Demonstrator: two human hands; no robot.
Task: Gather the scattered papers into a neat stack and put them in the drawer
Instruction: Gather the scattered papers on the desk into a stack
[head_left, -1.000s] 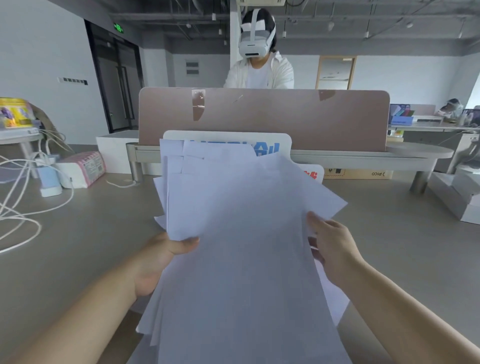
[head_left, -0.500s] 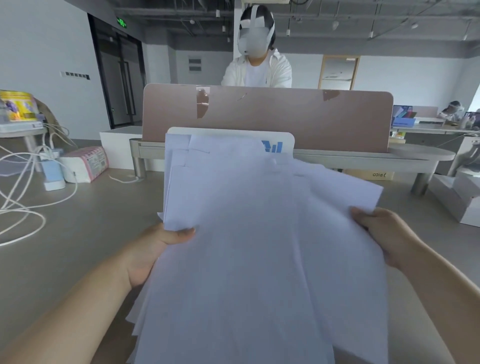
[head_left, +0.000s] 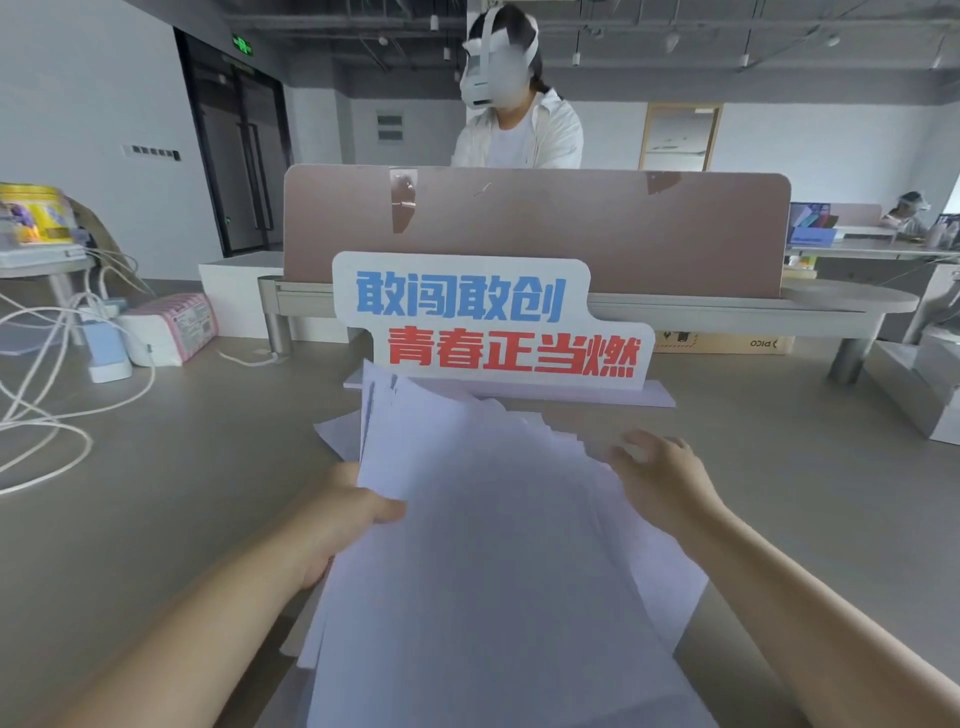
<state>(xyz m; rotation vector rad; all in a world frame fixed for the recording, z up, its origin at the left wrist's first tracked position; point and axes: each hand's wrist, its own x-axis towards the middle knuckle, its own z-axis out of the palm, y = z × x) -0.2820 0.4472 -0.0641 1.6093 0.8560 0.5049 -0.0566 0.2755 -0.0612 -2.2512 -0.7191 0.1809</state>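
Observation:
A loose, fanned bundle of white papers (head_left: 483, 545) slopes low over the grey table (head_left: 156, 519) in front of me. My left hand (head_left: 343, 525) grips the bundle's left edge, thumb on top. My right hand (head_left: 660, 483) rests against the upper right edges of the sheets, fingers spread and blurred. One sheet (head_left: 335, 434) pokes out flat behind the bundle on the left. No drawer is in view.
A standing sign (head_left: 488, 322) with blue and red characters stands just beyond the papers, with a pink divider (head_left: 535, 228) behind it. White cables (head_left: 47, 395), a charger and a tissue pack (head_left: 171, 327) lie far left. A person with a headset stands behind the divider. Boxes sit far right.
The bundle has dropped from in front of the sign to a low slope over the table, uncovering the sign. My right hand moved from the right edge up to the sheets' top right.

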